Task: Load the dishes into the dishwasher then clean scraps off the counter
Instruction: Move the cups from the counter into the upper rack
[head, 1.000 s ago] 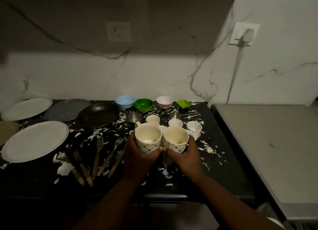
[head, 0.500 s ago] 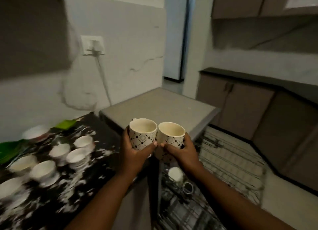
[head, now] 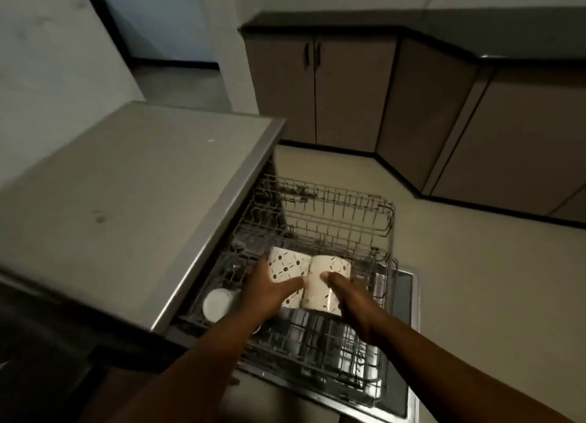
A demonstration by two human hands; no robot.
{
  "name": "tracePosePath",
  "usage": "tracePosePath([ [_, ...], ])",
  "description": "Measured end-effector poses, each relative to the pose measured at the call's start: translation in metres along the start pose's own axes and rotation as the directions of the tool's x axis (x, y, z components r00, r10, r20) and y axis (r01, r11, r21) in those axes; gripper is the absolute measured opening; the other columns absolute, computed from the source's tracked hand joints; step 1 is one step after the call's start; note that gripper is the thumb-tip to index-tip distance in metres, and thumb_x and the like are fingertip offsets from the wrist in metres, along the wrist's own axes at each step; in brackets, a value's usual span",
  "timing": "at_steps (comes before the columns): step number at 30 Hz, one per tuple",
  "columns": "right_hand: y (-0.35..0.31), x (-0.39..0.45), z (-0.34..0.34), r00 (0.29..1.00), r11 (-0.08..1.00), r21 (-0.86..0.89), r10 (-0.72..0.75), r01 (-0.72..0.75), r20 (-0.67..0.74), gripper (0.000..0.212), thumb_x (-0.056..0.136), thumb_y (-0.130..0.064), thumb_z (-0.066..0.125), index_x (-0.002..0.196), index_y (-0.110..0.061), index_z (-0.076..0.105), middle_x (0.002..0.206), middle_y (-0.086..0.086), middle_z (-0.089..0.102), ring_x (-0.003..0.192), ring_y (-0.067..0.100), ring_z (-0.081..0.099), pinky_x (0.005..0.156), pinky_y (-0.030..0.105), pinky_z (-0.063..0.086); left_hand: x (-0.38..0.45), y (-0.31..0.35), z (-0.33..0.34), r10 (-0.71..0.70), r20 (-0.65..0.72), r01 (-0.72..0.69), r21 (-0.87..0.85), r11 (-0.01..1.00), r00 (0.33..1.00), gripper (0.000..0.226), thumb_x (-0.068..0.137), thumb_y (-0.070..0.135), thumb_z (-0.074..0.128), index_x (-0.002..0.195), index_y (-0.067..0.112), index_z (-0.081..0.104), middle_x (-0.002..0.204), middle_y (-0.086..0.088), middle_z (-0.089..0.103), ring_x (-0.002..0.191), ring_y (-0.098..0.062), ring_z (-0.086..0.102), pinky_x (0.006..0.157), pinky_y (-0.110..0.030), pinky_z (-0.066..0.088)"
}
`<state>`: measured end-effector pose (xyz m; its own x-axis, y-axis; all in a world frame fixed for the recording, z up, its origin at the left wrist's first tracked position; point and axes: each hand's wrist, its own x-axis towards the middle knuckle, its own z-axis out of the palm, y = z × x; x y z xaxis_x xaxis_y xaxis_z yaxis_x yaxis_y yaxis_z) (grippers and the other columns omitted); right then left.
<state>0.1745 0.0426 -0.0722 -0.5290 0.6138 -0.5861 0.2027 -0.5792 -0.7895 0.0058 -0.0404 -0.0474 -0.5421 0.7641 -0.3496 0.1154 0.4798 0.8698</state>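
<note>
We cannot see either mug's (head: 287,269) mouth or handle; our hands cover their near sides. The white cup (head: 216,304) sits half under the dishwasher's top edge. Both forearms run off the bottom edge.

Both bare forearms reach forward and down, side by side. The left hand (head: 264,291) curls its grip round something, thumb pointing right; the right hand (head: 348,299) mirrors it, thumb almost touching.
</note>
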Motion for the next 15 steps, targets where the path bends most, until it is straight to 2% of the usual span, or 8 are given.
tracePosePath([
  [2, 0.019, 0.019, -0.01, 0.985, 0.983, 0.062, 0.167, -0.17, 0.045, 0.052, 0.079, -0.054, 0.067, 0.118, -0.021, 0.061, 0.112, 0.008, 0.07, 0.108, 0.032, 0.064, 0.097, 0.055, 0.047, 0.017, -0.02, 0.012, -0.094, 0.125, 0.094, 0.011, 0.996, 0.988, 0.068, 0.058, 0.034, 0.088, 0.116, 0.019, 0.057, 0.105, -0.002, 0.071, 0.094, -0.018, 0.069, 0.082, -0.047, 0.057],
  [4, 0.04, 0.032, -0.014, 0.946, 0.944, 0.076, 0.314, -0.32, 0.081, 0.047, 0.087, -0.048, 0.059, 0.12, -0.015, 0.06, 0.108, 0.013, 0.071, 0.102, 0.032, 0.067, 0.094, 0.048, 0.05, 0.026, -0.034, 0.021, -0.199, 0.211, 0.179, 0.11, 0.978, 0.957, 0.069, 0.057, 0.035, 0.088, 0.117, 0.019, 0.058, 0.11, -0.003, 0.07, 0.097, -0.018, 0.069, 0.084, -0.046, 0.056],
  [7, 0.07, 0.041, -0.015, 0.872, 0.866, 0.112, 0.477, -0.487, 0.107, 0.049, 0.09, -0.047, 0.055, 0.123, -0.011, 0.057, 0.106, 0.017, 0.071, 0.091, 0.032, 0.068, 0.078, 0.039, 0.055, 0.031, -0.045, 0.027, -0.367, 0.132, 0.288, 0.406, 0.867, 0.921, 0.092, 0.054, 0.049, 0.085, 0.13, 0.018, 0.045, 0.124, -0.001, 0.059, 0.109, -0.021, 0.059, 0.087, -0.033, 0.048],
  [9, 0.082, 0.044, -0.013, 0.829, 0.823, 0.101, 0.551, -0.558, 0.09, 0.057, 0.085, -0.055, 0.058, 0.123, -0.012, 0.056, 0.105, 0.018, 0.071, 0.086, 0.031, 0.069, 0.069, 0.037, 0.056, 0.038, -0.048, 0.03, -0.438, 0.077, 0.313, 0.59, 0.744, 0.896, 0.112, 0.05, 0.064, 0.079, 0.139, 0.017, 0.029, 0.132, -0.004, 0.051, 0.116, -0.026, 0.053, 0.091, -0.035, 0.044],
  [11, 0.092, 0.053, -0.016, 0.787, 0.782, 0.086, 0.614, -0.618, 0.065, 0.071, 0.074, -0.068, 0.062, 0.121, -0.015, 0.057, 0.1, 0.016, 0.072, 0.086, 0.031, 0.07, 0.064, 0.038, 0.057, 0.045, -0.046, 0.035, -0.487, 0.094, 0.274, 0.729, 0.628, 0.868, 0.124, 0.045, 0.074, 0.073, 0.144, 0.018, 0.022, 0.138, -0.006, 0.047, 0.12, -0.028, 0.051, 0.097, -0.038, 0.044],
  [13, 0.095, 0.059, -0.019, 0.737, 0.737, 0.033, 0.672, -0.675, 0.072, 0.075, 0.068, -0.073, 0.062, 0.118, -0.017, 0.059, 0.097, 0.012, 0.072, 0.088, 0.029, 0.07, 0.062, 0.037, 0.057, 0.055, -0.048, 0.04, -0.511, 0.137, 0.239, 0.763, 0.601, 0.849, 0.116, 0.051, 0.07, 0.076, 0.143, 0.015, 0.031, 0.138, -0.007, 0.049, 0.118, -0.027, 0.053, 0.093, -0.033, 0.044],
  [15, 0.091, 0.06, -0.019, 0.742, 0.743, -0.009, 0.669, -0.669, 0.045, 0.056, 0.08, -0.064, 0.057, 0.113, -0.019, 0.06, 0.095, 0.007, 0.07, 0.084, 0.026, 0.069, 0.058, 0.035, 0.057, 0.063, -0.047, 0.044, -0.532, 0.184, 0.225, 0.758, 0.612, 0.826, 0.099, 0.047, 0.067, 0.077, 0.13, 0.019, 0.052, 0.127, -0.003, 0.059, 0.104, -0.022, 0.06, 0.087, -0.03, 0.05],
])
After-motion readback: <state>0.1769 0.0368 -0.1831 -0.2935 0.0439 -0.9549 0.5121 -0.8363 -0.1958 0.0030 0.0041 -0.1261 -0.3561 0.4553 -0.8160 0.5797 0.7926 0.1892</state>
